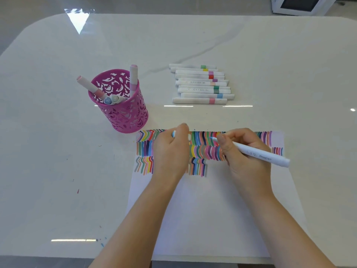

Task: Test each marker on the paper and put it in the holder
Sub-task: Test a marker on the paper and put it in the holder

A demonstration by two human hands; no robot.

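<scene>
The paper (208,209) lay nearest on the worktop (58,151), its near half blank for further strokes. The left hand (171,151) rested on the coloured rows, probably steadying the sheet, its fingers (183,128) curled round a pale blue cap (173,134) kept ready for recapping. The right hand (245,155) pinched the uncapped marker (258,153) in a writing grip, though whether the tip touched the paper was unclear. Beyond stood the pink holder (123,113) with four markers in it. The untested markers (201,84) lay in a row within reach.

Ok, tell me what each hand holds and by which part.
Right hand pinches the white marker low on its barrel, near the tip. Left hand curls round a light blue piece, likely the cap; only its end shows.
</scene>
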